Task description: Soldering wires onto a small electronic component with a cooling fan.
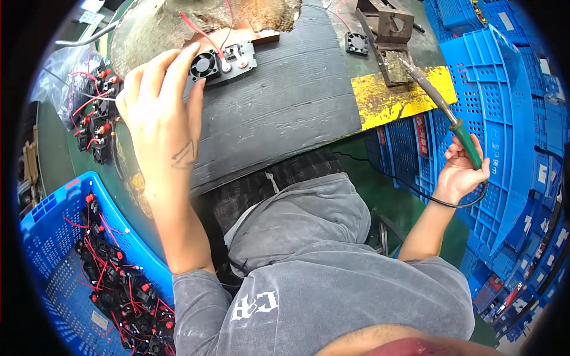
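My left hand (155, 110) pinches a small black fan (203, 65) between thumb and fingertips. The fan sits at the end of a small metal plate (242, 61), where a thick red wire and a thinner dark wire rise from round terminals. In my right hand (460, 172) is a soldering iron (465, 141), gripped by its green handle. Its tip points up and left, at the worn pad of a rusty metal iron stand (386, 26); whether it touches the pad I cannot tell. Another small black fan (356, 43) lies left of the stand.
A dark board (291, 98) covers the bench, with a yellow worn strip (404, 98) at right. Several wired fan assemblies (98, 118) lie at left; more fill a blue crate (148, 249). Blue crates (481, 83) stand at right. The iron's black cable (439, 204) hangs below my hand.
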### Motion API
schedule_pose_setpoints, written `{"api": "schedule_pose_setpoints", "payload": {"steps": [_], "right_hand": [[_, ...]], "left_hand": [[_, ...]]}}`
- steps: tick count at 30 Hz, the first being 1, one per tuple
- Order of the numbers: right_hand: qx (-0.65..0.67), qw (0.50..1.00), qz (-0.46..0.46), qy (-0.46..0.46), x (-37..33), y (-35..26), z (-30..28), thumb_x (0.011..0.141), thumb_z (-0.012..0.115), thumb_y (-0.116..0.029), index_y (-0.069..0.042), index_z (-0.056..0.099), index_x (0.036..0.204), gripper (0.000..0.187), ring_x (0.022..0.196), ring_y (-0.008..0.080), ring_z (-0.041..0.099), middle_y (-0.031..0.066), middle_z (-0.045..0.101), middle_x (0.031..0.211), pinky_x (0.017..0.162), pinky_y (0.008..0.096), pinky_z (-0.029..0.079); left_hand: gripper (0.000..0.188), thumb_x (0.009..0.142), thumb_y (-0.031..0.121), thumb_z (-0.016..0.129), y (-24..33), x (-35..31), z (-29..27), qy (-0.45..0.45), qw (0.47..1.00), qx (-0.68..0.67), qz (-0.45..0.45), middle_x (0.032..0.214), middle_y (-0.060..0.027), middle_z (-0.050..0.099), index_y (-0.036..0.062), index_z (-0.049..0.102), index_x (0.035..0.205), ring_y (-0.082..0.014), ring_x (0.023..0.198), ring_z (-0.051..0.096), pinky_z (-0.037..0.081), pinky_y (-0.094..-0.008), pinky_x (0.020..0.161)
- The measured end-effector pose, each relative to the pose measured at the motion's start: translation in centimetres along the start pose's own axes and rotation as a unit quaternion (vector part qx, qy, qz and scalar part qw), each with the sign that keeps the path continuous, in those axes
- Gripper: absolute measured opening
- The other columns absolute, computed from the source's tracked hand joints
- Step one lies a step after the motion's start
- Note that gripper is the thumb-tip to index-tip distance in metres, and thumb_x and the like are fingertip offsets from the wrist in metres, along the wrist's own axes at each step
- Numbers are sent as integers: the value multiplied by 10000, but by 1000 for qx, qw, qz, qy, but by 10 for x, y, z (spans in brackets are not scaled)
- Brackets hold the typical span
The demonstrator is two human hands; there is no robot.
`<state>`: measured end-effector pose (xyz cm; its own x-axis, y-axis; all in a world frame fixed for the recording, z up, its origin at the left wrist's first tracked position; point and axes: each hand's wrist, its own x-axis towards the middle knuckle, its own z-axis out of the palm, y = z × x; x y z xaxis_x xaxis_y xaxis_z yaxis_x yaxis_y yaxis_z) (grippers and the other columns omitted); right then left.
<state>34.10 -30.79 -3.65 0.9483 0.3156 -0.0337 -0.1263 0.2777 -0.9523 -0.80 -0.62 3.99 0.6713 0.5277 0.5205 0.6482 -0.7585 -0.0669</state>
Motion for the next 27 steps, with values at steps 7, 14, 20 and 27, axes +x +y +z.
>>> {"api": "schedule_pose_setpoints", "payload": {"steps": [7, 14, 20, 27], "right_hand": [[-66, 997, -41, -9, 6, 2, 9, 984, 279, -470, 68, 622, 1199, 673, 673, 282, 661, 270, 707, 914, 558, 350, 518], [-71, 996, -55, -17, 0, 4, 17, 979, 294, -484, 81, 620, 1191, 686, 678, 294, 672, 285, 705, 933, 556, 355, 536], [-85, 993, -74, -27, 2, 4, 17, 975, 303, -496, 83, 621, 1184, 693, 692, 295, 679, 286, 704, 935, 551, 360, 542], [-138, 982, -124, -42, -10, 1, 23, 970, 315, -497, 103, 630, 1157, 703, 727, 310, 696, 292, 700, 936, 569, 357, 557]], "left_hand": [[314, 802, 61, 754, 17, -7, -1, 69, 996, -34, -37, 1032, -34, 678, 148, 729, 1102, -234, 956, 600, 424, -343, 881], [265, 811, 60, 739, 11, -23, -3, 59, 995, -30, -78, 1027, -35, 689, 149, 751, 1060, -217, 973, 608, 403, -337, 913], [256, 801, 33, 728, 8, -35, -3, 57, 992, -36, -105, 1010, -42, 695, 128, 756, 1037, -218, 959, 616, 410, -339, 908], [254, 796, 15, 721, 7, -45, -2, 64, 991, -41, -106, 997, -46, 697, 123, 759, 1022, -215, 933, 617, 415, -337, 896]]}}
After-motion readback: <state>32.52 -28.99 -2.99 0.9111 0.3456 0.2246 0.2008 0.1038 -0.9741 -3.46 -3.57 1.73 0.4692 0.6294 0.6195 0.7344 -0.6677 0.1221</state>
